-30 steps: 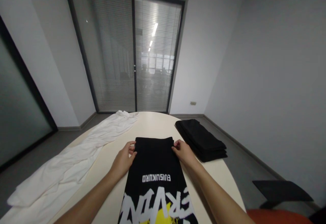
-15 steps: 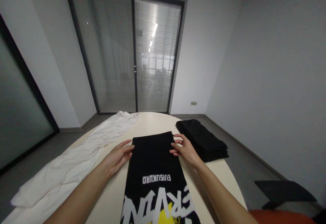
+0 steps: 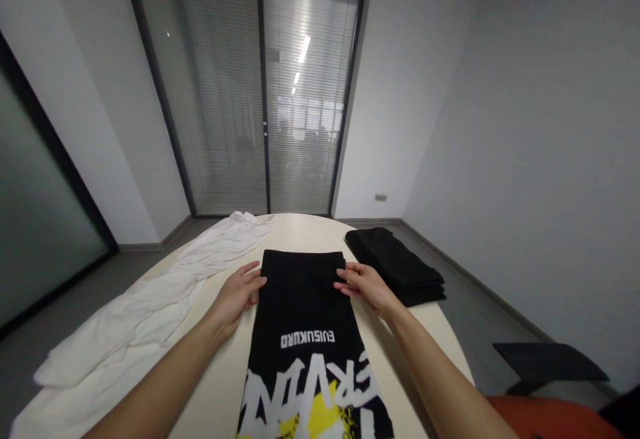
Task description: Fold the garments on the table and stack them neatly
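Observation:
A black T-shirt with white lettering and yellow print lies on the table in front of me, folded into a long strip. The lettering appears upside down from my side. My left hand is at the far left edge of the strip, its thumb over the border and the other fingers beside it. On the opposite edge, my right hand pinches the fabric just below the far corner. The near end of the shirt runs out of the picture.
White crumpled fabric stretches along the left side of the round cream table. Folded black garments are stacked at the right edge. A chair with an orange seat and black armrest stands at lower right.
The far edge of the T-shirt, slanted before, now lies level and straight. Both hands have stayed at its sides, shifting slightly. The view has tilted down a little.

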A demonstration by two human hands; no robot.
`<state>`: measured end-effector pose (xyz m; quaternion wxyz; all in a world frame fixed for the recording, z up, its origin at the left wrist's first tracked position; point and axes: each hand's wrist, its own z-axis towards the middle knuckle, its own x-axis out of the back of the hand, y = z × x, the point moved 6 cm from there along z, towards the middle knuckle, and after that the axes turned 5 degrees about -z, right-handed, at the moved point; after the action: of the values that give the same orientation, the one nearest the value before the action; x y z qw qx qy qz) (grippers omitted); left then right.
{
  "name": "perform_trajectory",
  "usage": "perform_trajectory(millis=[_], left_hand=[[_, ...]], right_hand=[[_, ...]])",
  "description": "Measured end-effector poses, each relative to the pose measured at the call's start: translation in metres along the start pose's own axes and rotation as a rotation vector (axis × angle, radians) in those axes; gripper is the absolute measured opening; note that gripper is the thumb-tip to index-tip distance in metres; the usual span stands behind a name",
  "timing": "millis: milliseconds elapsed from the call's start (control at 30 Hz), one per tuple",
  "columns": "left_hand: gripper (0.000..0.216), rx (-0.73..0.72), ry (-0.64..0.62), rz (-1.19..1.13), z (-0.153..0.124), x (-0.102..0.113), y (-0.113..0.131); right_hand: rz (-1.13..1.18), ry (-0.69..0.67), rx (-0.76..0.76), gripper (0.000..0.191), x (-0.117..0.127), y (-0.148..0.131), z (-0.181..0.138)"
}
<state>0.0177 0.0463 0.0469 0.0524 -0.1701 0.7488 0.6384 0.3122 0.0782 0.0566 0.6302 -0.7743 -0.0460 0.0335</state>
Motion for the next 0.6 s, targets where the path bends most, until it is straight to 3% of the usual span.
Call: perform_trajectory(millis=[100,267,367,467,600], left_hand=[[0.062,-0.085,-0.051,0.027,-0.004,-0.007,0.005],[0.07,-0.108,-0.122,0.008,-0.005,-0.011,0.004],[0.069,-0.072,-0.213,-0.026,-0.005,-0.011,0.005],[0.063,0.022,-0.339,-0.033,-0.01,-0.012,0.007],[0.054,0.075,-0.334,-0.061,-0.01,-0.008,0.01]], right_hand=[[-0.009,-0.065,0.004,0.029,-0.003,0.0,-0.003],[0.026,-0.169,0.04,0.024,-0.007,-0.004,-0.007],[0.035,-0.289,0.004,0.027,-0.006,-0.005,-0.013],[0.081,-0.495,-0.05,0.035,-0.007,-0.005,-0.021],[0.15,-0.601,-0.049,0.033,-0.006,-0.002,-0.024]])
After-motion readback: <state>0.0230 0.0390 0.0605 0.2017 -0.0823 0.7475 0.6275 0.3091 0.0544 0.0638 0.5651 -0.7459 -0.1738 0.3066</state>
